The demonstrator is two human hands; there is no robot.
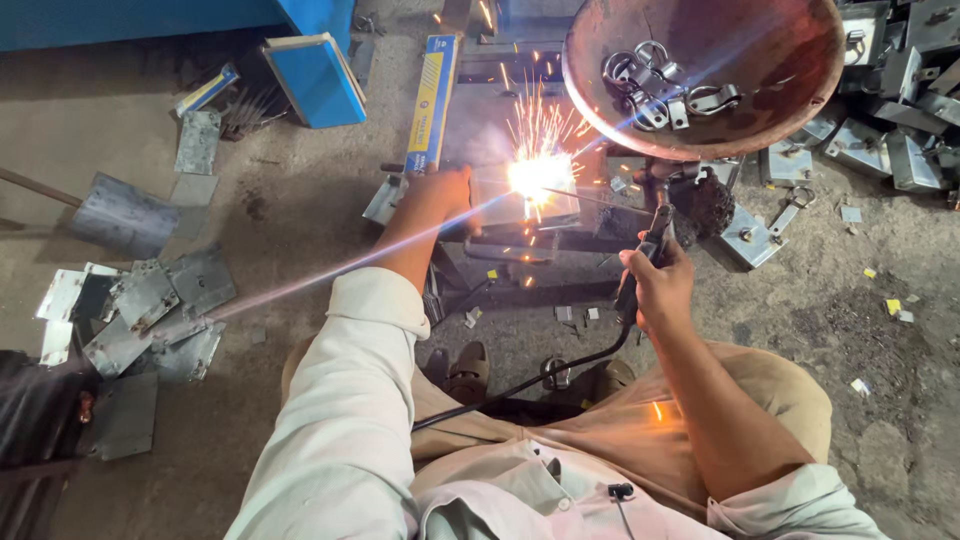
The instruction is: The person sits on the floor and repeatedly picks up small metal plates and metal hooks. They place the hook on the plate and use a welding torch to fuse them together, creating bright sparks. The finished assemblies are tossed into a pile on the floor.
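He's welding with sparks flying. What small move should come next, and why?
Probably feed the rod slightly closer with the right hand. The arc burns bright on the metal piece that the left hand steadies, so the rod likely shortens as it burns.

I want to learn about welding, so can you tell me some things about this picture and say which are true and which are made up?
1. The right hand holds a black welding holder with a cable. True.
2. Bright sparks fly just beside the left hand. True.
3. The rusty round bowl is full of water. False: it holds metal rings and clips.
4. The person is wearing thick gloves. False: both hands are bare.
5. Flat grey metal sheets lie on the floor on the person's left. True.
6. The left hand is holding a hammer. False: its fingers rest on the metal piece next to the sparks; no hammer shows.
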